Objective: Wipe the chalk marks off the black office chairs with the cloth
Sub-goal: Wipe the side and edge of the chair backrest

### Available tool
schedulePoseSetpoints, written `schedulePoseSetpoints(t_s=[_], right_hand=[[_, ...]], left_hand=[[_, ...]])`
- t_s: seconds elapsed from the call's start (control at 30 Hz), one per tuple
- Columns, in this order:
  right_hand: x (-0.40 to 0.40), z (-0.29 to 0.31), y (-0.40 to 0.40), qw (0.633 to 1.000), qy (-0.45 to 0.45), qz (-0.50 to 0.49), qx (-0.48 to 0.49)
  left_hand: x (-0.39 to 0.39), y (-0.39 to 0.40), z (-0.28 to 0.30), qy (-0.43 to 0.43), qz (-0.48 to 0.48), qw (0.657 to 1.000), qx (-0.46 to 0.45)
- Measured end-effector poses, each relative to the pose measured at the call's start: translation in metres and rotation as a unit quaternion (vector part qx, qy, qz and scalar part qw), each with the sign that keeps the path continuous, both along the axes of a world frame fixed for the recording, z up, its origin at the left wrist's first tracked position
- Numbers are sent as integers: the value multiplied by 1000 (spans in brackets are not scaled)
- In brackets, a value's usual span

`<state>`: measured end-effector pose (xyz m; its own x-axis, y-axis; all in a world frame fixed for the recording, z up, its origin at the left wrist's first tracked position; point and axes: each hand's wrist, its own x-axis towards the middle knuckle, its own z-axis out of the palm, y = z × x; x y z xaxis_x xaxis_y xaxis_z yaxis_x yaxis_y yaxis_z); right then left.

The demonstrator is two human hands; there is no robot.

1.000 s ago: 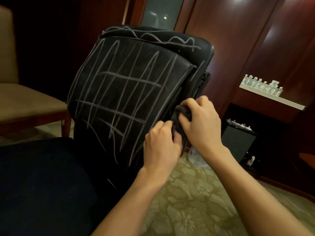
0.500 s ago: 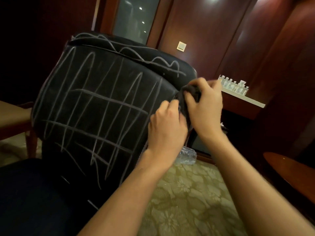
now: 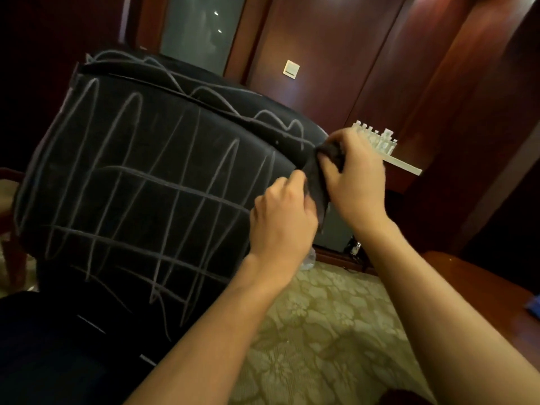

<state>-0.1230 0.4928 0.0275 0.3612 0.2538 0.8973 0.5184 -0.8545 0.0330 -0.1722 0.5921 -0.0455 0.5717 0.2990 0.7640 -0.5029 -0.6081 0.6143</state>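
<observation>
dim warm light | glare on wood panels (image 3: pixel 321 68) | soft blur, wide-angle bend

Place: I see a hotel-style room or office | Evidence: dark red wood panelling (image 3: pixel 321 54), floral patterned carpet (image 3: pixel 336 331), wall switch (image 3: pixel 291 69), black office chair (image 3: pixel 146 185), far-right shelf (image 3: pixel 403 164).

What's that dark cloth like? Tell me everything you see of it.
The cloth is small, dark grey and soft-looking, bunched into a hanging fold. The right hand grips its upper part and the left hand pinches its lower edge. It hangs at the right edge of the chalk-marked chair back; contact is unclear.
</observation>
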Motion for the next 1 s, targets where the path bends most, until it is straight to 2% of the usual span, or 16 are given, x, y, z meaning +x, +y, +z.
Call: schedulePoseSetpoints(t_s=[0.1,0.2,0.37,0.5,0.67,0.73,0.93,1.0], right_hand=[[-6,-38,-8,998,-24,-29,-44],[-17,-68,-19,999,3,-7,-44],[-7,-24,-2,995,-28,-31,-90],[10,3,14,997,-33,-40,-61],[10,-53,0,999,-3,29,29],[6,-64,-4,998,11,46,31],[19,1,10,999,-10,39,19],[27,18,14,999,3,39,21]], left_hand=[[-3,5,-18,29,-10,999,42],[-9,8,-35,61,-20,994,93],[-2,10,-12,47,-19,996,80],[7,9,13,20,-13,999,41],[4,4,-25,69,-21,995,64],[3,4,-34,64,-21,996,63],[9,12,13,-22,-5,999,26],[12,15,30,-15,7,1000,22]])
